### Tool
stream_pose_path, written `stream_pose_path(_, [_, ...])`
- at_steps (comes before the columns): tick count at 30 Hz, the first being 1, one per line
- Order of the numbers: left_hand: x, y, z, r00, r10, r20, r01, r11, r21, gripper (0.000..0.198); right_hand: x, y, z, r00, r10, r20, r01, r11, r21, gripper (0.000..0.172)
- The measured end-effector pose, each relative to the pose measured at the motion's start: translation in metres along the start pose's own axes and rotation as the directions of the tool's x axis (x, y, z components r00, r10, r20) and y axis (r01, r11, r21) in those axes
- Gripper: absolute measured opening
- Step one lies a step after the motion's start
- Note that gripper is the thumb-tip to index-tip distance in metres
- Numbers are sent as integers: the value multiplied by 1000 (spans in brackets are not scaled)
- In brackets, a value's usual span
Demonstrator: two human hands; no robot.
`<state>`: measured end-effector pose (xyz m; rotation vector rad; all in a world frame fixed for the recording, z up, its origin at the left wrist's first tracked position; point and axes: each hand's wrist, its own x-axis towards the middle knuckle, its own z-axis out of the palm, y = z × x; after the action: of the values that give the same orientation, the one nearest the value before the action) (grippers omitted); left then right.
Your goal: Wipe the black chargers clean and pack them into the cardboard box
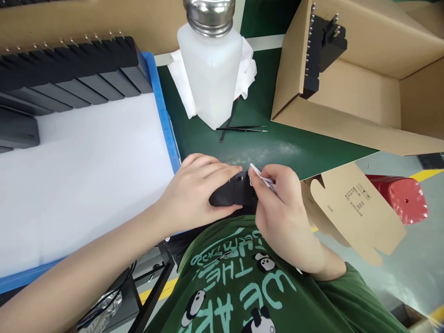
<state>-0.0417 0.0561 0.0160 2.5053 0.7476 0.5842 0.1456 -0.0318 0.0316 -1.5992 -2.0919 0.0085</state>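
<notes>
As left hand (194,187) holds, black block (229,193), crosswise

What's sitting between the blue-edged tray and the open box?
In the head view: a white bottle, white cloth at its sides, and black tweezers crossing another thin tool.

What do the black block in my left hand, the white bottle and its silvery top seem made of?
Black block: probably plastic, fairly matte, from its even dark surface. White bottle: likely plastic, cloudy, seemingly translucent walls. Silvery top: apparently polished metal, bright mirrorlike reflections.
</notes>
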Motion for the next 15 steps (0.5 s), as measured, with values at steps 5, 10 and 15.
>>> stream_pose_path(5, [1, 2, -1, 1000, -14, 9, 14, 1000, 21, 53, -1, -5, 2, 1000, -19, 24, 22, 991, -134, 39])
stream_pose_path(10, [0, 3, -2, 1000, -20, 4, 20, 999, 26, 52, -19, -9, -4, 995, -51, 85, 58, 995, -82, 50])
stream_pose_path(15, [0, 2, -2, 1000, -20, 13, 20, 999, 29, 51, -31, -12, -14, 991, -69, 117, 69, 998, 3, 52])
